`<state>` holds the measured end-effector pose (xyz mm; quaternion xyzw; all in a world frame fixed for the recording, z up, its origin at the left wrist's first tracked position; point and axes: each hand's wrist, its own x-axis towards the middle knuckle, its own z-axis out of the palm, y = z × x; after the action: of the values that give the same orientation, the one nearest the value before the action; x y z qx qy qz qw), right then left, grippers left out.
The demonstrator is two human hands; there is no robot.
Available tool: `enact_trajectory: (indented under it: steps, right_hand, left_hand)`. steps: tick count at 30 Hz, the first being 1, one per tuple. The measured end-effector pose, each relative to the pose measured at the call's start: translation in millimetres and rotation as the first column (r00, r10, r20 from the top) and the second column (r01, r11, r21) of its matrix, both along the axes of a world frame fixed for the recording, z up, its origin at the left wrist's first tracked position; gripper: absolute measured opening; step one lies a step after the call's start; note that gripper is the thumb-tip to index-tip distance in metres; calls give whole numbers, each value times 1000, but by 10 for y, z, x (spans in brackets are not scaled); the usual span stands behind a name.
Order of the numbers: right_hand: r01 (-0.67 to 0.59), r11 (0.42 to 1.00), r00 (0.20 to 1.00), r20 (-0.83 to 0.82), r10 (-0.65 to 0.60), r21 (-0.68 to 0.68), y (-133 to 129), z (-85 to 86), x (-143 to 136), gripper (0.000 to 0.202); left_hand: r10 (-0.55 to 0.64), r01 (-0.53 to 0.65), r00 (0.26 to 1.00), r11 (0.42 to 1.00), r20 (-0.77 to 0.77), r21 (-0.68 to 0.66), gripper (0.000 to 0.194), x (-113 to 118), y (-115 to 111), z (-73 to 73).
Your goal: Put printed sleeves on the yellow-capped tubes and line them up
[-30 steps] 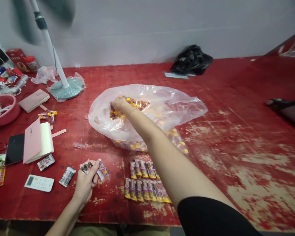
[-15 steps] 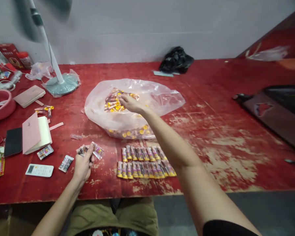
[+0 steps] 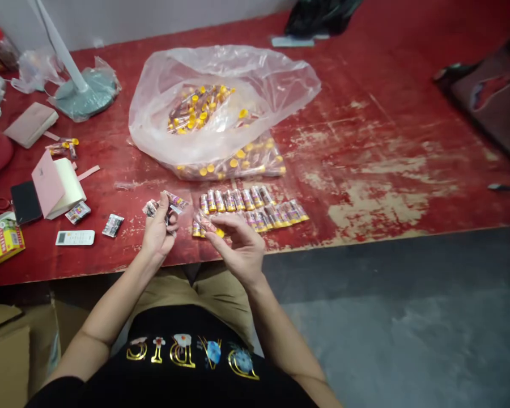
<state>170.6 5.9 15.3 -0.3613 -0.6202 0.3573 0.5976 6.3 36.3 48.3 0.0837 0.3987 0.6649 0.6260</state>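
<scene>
My left hand (image 3: 157,233) is closed around several small printed plastic packets (image 3: 176,202), which stick out past the thumb. Between the thumb and fingers of my right hand (image 3: 243,249) is a small tube with a yellow cap (image 3: 212,225), its other end pointing toward the left hand. Beyond the hands lie two rows of similar tubes (image 3: 246,198) side by side on the red table; my right hand hides part of the nearer row. Behind them, a large clear plastic bag (image 3: 153,79) lies open, with many more yellow-capped tubes (image 3: 195,110) inside.
To the left are two loose packets (image 3: 113,225), a white remote control (image 3: 75,238), a pink notebook (image 3: 46,181), a phone (image 3: 25,202) and a yellow box (image 3: 2,241). A fan's base (image 3: 87,93) stands behind. A dark bag (image 3: 488,102) sits at the right.
My right hand has come out of the plastic bag and back toward me, now holding a tube near the left hand. The left hand still grips its packets. The view has tilted down.
</scene>
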Motion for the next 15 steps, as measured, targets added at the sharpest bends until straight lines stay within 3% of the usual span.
enact_trajectory:
  steps: [3,6,10,15]
  right_hand:
    - [82,990,991,101,-93,111,-51,10,58,27]
    - [66,985,979,179,-94,157,-110,84,152,28]
    - [111,982,980,146,-134,153,-219,99,235,28]
    - [145,982,979,125,-160,122,-327,33,255,29]
  left_hand:
    - [-56,56,998,998,-17,-2,55,119,-90,4]
    - [-87,86,996,996,-13,-24,56,198,-158,6]
    - [-128,128,992,991,7,-26,54,274,-221,-11]
    - [-117,114,990,993,-74,-35,52,347,-286,-39]
